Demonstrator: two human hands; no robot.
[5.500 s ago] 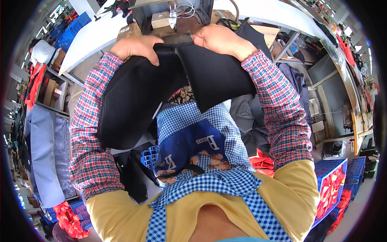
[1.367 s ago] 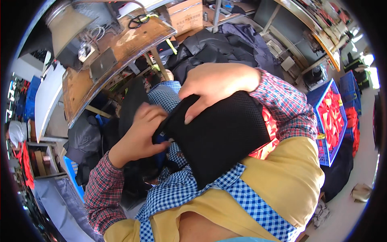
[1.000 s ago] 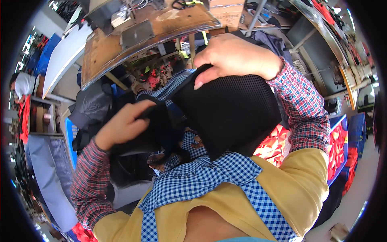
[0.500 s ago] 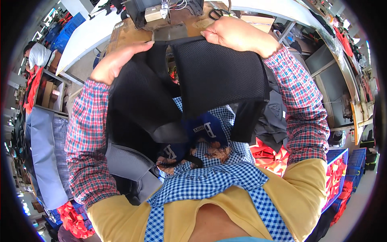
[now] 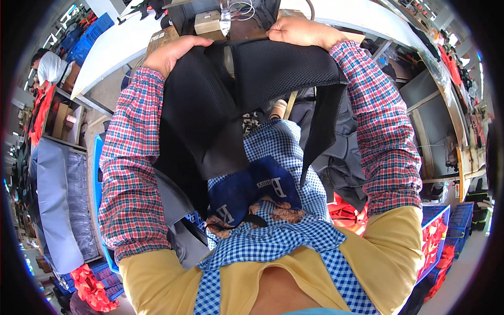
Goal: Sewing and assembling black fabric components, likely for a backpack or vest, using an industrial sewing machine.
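Between my two raised hands a black mesh fabric piece [image 5: 289, 65] hangs by its upper edge. My left hand [image 5: 177, 53] is closed on its left top corner, thumb along the edge and the other fingers hidden behind the cloth. Further right, my right hand [image 5: 304, 31] pinches the same edge between thumb and fingers. A narrow gap splits the piece near its middle, and a black flap dangles at its right end. Below it lies my blue checked apron [image 5: 273, 142] with a dark blue printed pocket.
A worktable with a beige box [image 5: 207, 22] and wires stands just past my hands. Grey-black fabric pieces [image 5: 338, 142] are heaped at the right, near red fabric [image 5: 346, 212]. Blue crates [image 5: 434, 220] flank me. Another person [image 5: 51, 68] is at far left.
Both hands have moved forward and up with the black fabric, toward the worktable. More of my apron and a foot now show below it.
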